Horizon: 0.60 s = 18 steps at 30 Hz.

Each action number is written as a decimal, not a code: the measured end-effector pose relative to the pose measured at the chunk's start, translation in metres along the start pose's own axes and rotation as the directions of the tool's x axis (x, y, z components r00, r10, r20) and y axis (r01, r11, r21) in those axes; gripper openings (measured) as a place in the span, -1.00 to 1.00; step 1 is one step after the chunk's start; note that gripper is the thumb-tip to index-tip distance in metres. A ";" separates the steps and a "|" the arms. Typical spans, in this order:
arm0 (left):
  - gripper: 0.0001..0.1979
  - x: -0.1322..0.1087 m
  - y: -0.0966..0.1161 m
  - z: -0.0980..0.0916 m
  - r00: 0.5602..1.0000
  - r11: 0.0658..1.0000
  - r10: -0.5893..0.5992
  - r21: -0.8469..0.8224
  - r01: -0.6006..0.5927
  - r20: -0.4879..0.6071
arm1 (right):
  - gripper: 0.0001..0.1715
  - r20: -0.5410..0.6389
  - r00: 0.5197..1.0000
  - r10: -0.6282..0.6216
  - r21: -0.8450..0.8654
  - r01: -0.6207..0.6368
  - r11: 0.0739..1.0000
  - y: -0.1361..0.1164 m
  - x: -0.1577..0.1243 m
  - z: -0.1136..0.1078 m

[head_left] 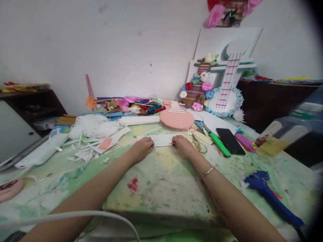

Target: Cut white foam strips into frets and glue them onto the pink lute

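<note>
A long white foam strip point(163, 139) lies flat on the paint-stained table point(161, 188) in front of me. My left hand point(141, 148) rests curled against its left end, fingers closed on the strip. My right hand point(183, 145) grips its right end in the same way. A silver bangle point(206, 172) sits on my right wrist. Just beyond the strip lies a pink guitar-shaped foam piece point(176, 116) with white strips across it.
Scissors point(198, 144), a green craft knife point(218, 143) and a black phone point(230, 141) lie right of my right hand. A blue glue gun point(271, 197) is at the near right. White foam scraps point(91, 129) pile at left. Decorated foam guitars point(223, 92) lean on the wall.
</note>
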<state>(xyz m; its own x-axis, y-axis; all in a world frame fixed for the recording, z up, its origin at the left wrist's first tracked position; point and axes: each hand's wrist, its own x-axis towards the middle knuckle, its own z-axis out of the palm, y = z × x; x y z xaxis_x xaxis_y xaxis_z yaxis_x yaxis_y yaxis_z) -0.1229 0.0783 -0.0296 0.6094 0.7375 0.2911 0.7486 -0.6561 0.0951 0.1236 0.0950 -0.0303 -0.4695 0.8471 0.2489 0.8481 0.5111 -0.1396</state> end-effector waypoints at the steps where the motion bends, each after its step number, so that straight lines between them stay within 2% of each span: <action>1: -0.78 0.000 -0.001 0.000 1.000 1.000 -0.012 -0.008 0.013 0.009 | -0.79 0.005 1.000 0.006 -0.003 -0.006 1.000 0.001 0.000 0.000; 5: -0.80 0.001 -0.009 0.000 0.997 0.998 -0.057 -0.029 0.058 0.045 | -0.77 0.023 1.000 0.015 -0.011 -0.014 1.000 0.002 0.001 -0.001; 11: -0.83 0.002 -0.010 0.000 0.972 0.973 -0.222 -0.039 0.226 0.076 | -0.73 0.033 0.999 0.041 -0.014 -0.040 0.999 0.006 0.002 0.001; 18: -0.86 0.003 -0.007 0.002 0.927 0.923 -0.374 -0.087 0.376 0.032 | -0.81 -0.010 0.990 0.140 -0.003 -0.140 0.990 0.008 0.003 0.006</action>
<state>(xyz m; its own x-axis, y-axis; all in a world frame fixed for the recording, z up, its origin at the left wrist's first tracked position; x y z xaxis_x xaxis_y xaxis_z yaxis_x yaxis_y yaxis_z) -0.1252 0.0855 -0.0315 0.2930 0.9341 0.2037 0.8971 -0.3423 0.2795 0.1276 0.1020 -0.0365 -0.3442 0.9087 0.2362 0.9061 0.3874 -0.1701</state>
